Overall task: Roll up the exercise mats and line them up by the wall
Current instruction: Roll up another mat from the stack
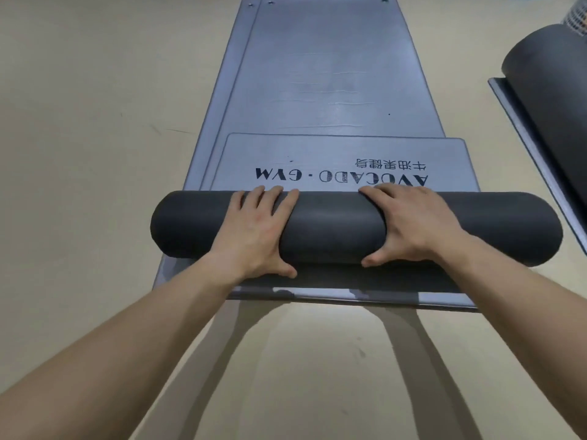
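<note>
Left hand (260,227), right hand (416,227) clamping dark grey foam mat roll (333,230), fingers (273,198) curling over top, probably for tight wraps; grey printed tail (346,150) beyond roll.

Far-side light puts sheen on the flat mat (333,74) and casts long soft shadows (203,354) on the near floor (317,376); wide-angle edges bow.
</note>
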`<action>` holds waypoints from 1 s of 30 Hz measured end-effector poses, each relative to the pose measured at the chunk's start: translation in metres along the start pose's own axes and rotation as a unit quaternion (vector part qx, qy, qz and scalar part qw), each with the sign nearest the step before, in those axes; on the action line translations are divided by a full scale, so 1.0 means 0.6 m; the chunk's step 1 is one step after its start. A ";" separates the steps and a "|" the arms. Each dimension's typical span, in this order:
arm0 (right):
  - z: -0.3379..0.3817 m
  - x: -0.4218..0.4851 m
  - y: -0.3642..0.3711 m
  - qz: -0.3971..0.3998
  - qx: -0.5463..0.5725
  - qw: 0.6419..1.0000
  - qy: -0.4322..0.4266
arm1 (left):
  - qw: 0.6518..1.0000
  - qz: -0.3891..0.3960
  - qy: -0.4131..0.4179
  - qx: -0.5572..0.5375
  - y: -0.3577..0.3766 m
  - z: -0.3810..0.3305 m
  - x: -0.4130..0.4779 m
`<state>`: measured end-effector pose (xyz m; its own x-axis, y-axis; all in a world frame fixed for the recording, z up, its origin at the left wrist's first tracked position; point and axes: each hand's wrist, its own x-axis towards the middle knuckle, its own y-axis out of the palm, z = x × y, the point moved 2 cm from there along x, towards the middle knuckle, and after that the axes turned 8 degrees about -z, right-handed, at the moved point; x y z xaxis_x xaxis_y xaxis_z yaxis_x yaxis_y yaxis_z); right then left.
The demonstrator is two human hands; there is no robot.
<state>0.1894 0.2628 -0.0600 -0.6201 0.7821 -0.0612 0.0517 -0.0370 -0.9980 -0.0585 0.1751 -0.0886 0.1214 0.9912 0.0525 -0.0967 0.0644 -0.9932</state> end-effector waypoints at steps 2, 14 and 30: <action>-0.011 0.022 -0.013 0.021 0.014 1.000 0.001 | 1.000 0.000 -0.011 0.002 -0.006 0.008 0.016; 0.020 -0.050 -0.029 0.105 0.046 0.993 -0.009 | 0.982 0.181 0.026 -0.046 -0.062 -0.003 -0.010; 0.023 -0.029 0.051 -0.052 -0.049 0.997 0.014 | 0.993 0.101 0.011 -0.062 -0.019 0.030 0.071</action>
<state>0.1911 0.2392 -0.0895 -0.6046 0.7953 0.0450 0.0649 0.1056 -0.9923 -0.0702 0.2190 -0.0731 0.1340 0.9796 -0.1498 0.0006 -0.1513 -0.9885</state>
